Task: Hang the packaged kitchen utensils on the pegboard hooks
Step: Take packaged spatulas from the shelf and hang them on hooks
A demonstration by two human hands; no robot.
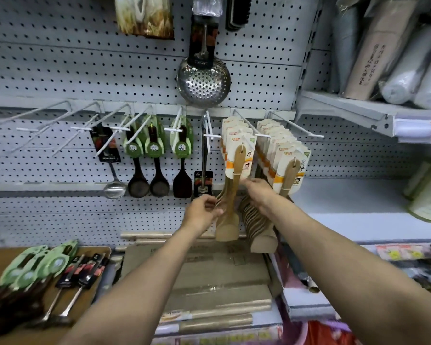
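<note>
Hands, two, both raised to the same hook row. Left hand [204,210]: fingers curled narrow around the lower shafts of the wooden spatulas [230,195], gripping the bunch from its left side. Right hand [259,192]: fingers extended toward the bottom edge of the front card [239,155], touching or just short of it; whether it pinched anything could not be told.

Spatulas: hung on a hook [244,131] of the pegboard [60,70], several deep, cards stacked front to back. Long axis near vertical, tilted slightly left at the foot; handles up through the cards, blades down. Blades lay just below and right of the left hand, between the two forearms. Left hand the nearer to the shafts; right hand the nearer to the cards and to the hook tip above it.

Second spatula batch [284,165]: next hook to the right, same orientation, just beside the right wrist, blades fanned low.

Judgement: the front packages appeared to be in the course of being squared on the hook; any further seating would run along the hook toward the board, up and away from the hands.

Further out, left: dark ladles [144,168] hung on hooks, handles up. Table [95,252], lower left: green-carded utensils [35,267] lying flat, not yet hung, well apart from both hands, nearer the left arm.
</note>
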